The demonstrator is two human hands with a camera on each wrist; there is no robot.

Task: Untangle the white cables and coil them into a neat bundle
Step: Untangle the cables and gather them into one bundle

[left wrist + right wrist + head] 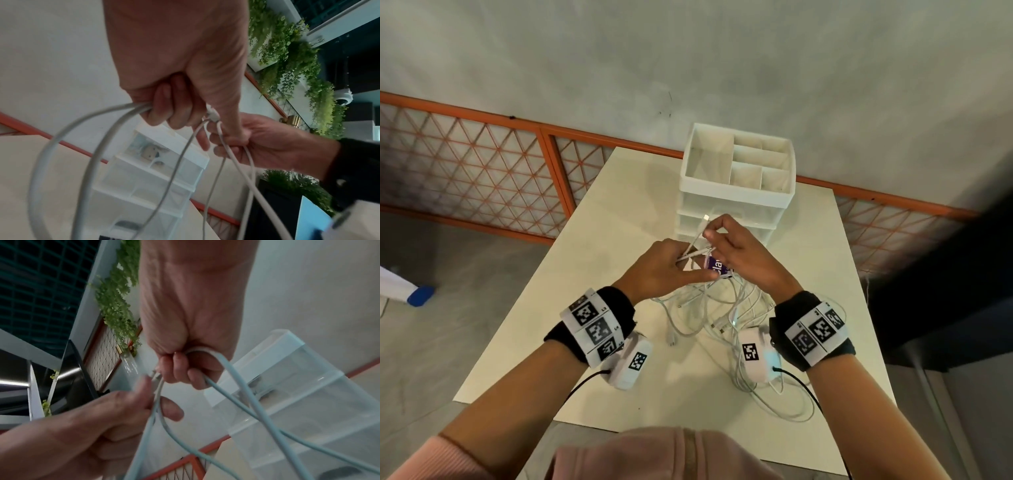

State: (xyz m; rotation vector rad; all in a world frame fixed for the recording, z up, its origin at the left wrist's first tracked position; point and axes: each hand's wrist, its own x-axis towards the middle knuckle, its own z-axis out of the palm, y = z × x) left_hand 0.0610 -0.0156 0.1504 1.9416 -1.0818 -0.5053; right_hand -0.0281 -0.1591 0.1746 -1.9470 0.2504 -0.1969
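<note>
A tangle of white cables [717, 318] lies on the cream table [592, 260], with loops trailing to the near right edge. Both hands are raised above the pile. My left hand [664, 267] grips several strands [127, 108] in curled fingers. My right hand [736, 253] pinches cable ends near a connector [705, 218] and holds a loop [207, 352] in its curled fingers. The two hands almost touch, with strands running between them [216, 128]. A purple label [716, 265] shows between the hands.
A white drawer organiser [739, 185] with open top compartments stands just behind the hands. An orange-framed mesh railing [482, 171] runs behind the table. The table's near edge [654, 428] is close to my body.
</note>
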